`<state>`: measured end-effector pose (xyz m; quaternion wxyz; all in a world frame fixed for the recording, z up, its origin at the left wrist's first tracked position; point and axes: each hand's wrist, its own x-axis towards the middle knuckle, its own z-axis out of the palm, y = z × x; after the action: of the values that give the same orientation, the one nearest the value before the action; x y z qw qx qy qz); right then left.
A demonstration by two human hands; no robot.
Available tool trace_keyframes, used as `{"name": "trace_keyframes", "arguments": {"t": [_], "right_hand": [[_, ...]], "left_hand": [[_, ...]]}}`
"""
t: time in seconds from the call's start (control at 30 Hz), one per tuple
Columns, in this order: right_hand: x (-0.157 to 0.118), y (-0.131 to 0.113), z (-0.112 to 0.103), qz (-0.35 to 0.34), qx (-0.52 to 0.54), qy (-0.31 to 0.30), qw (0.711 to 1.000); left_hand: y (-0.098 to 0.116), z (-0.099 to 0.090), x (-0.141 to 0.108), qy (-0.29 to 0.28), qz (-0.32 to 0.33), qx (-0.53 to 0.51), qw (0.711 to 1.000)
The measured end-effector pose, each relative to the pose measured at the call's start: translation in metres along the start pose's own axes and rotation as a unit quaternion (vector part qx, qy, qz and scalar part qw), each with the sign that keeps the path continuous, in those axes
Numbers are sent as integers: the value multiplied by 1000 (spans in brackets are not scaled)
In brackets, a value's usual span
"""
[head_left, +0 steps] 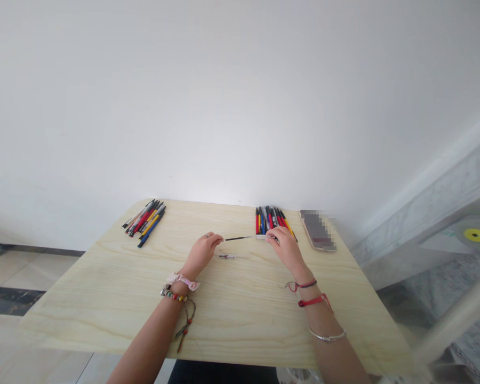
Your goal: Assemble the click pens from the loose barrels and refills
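My left hand (208, 246) is closed in a pinch on the end of a thin black pen refill (237, 238), whose tip points to the right. Just below it on the table lies a short clear pen part (227, 257) with dark and pinkish marks. The fingers of my right hand (282, 242) are pinched together on something small that I cannot make out. That hand is in front of a row of coloured pens (267, 217) resting in a low white holder (260, 236), partly hiding them.
At the left of the pale wooden table (240, 309) lies a loose bunch of pens (144, 221) in several colours. A phone (318, 232) lies near the right edge. The white wall (240, 106) rises behind the table's far edge.
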<state>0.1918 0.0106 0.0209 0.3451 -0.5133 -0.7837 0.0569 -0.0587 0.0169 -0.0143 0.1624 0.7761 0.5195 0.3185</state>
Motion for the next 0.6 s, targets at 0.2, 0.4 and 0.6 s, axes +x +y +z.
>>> {"name": "trace_keyframes", "arguments": {"t": [0.2, 0.4, 0.6], "right_hand": [[-1, -3, 1, -20, -20, 9, 1000], [-2, -8, 4, -43, -24, 15, 999], [-6, -20, 20, -70, 20, -10, 997]], "left_hand": [[2, -2, 0, -9, -3, 7, 1000], [6, 0, -1, -15, 13, 4, 1000], [15, 7, -4, -19, 63, -40, 997]]}}
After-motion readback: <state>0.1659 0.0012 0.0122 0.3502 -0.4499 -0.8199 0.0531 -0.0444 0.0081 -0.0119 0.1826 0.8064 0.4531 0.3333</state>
